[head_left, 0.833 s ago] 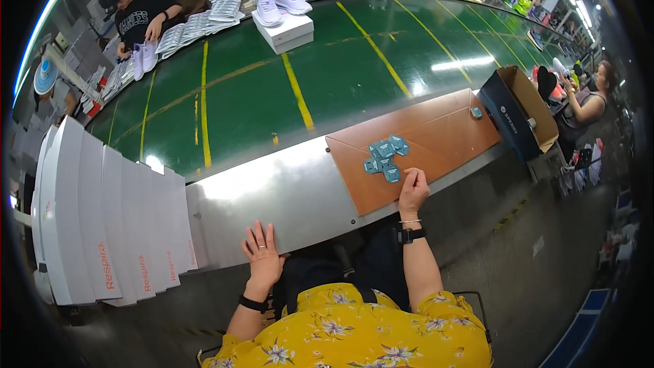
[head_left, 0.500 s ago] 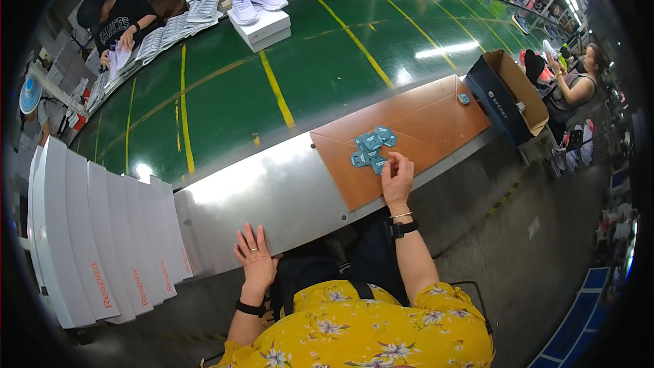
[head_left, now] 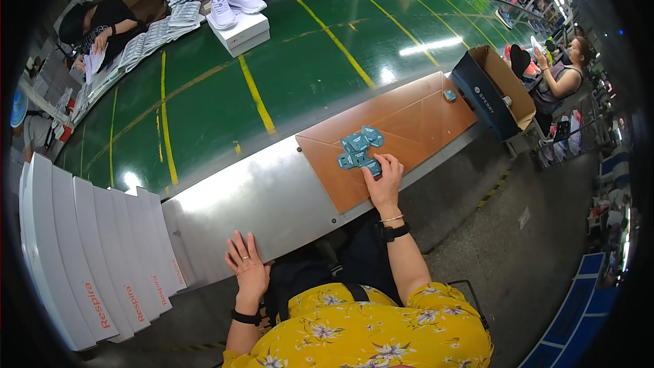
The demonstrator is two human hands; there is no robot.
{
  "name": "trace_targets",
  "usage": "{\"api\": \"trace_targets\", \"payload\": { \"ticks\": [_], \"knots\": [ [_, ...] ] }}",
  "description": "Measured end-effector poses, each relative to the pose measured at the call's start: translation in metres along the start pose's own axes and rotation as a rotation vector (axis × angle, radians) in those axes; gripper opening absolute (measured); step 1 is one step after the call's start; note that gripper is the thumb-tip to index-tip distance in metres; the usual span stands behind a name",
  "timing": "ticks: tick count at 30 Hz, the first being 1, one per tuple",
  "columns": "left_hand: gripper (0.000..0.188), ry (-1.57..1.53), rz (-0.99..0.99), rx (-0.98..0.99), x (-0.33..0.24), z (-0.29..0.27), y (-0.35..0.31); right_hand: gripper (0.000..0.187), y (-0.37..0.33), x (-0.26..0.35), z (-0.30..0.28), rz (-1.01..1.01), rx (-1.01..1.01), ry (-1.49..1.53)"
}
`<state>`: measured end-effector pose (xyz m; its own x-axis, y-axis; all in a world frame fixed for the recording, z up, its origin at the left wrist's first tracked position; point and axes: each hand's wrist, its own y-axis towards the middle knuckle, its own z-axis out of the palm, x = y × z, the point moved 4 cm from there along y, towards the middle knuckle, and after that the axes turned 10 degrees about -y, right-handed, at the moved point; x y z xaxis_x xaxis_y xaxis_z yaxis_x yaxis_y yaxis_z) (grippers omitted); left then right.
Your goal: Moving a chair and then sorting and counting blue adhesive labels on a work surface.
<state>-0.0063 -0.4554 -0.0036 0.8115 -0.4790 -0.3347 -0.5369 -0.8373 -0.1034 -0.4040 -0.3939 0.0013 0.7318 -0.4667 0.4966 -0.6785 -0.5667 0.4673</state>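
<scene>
My left hand (head_left: 248,267) rests on the near edge of the bare metal ledge (head_left: 262,208), fingers spread and holding nothing. A small pile of flat teal packets (head_left: 355,142) lies on the brown board (head_left: 415,119) to the right. My right hand (head_left: 386,180) is at the pile's near right side. Its thumb and fingers close round the edge of the nearest teal packet (head_left: 372,166), which still touches the others. Another teal packet (head_left: 449,95) lies apart at the board's far right end.
White shoeboxes (head_left: 102,252) stand in a row at left. Beyond the ledge runs a green conveyor belt (head_left: 204,116), bearing a white box (head_left: 240,35) with pale lilac sneakers (head_left: 235,5). An open dark carton (head_left: 487,99) stands at right. Co-workers sit at far left and right.
My right hand has come in closer to the nearest packet, its thumb now at that packet's edge. The whole view has shifted slightly; my left hand stays on the ledge.
</scene>
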Motion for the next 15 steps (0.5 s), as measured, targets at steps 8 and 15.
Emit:
{"api": "trace_targets", "payload": {
  "ticks": [8,15],
  "knots": [
    [0.108,-0.031,-0.011,0.016,-0.003,-0.001,-0.004,0.045,0.015,-0.024,-0.003,0.077,-0.019,-0.091],
    [0.109,-0.031,-0.023,0.017,0.0,-0.002,-0.003,0.033,0.019,-0.042,0.004,0.249,-0.035,0.198]
  ]
}}
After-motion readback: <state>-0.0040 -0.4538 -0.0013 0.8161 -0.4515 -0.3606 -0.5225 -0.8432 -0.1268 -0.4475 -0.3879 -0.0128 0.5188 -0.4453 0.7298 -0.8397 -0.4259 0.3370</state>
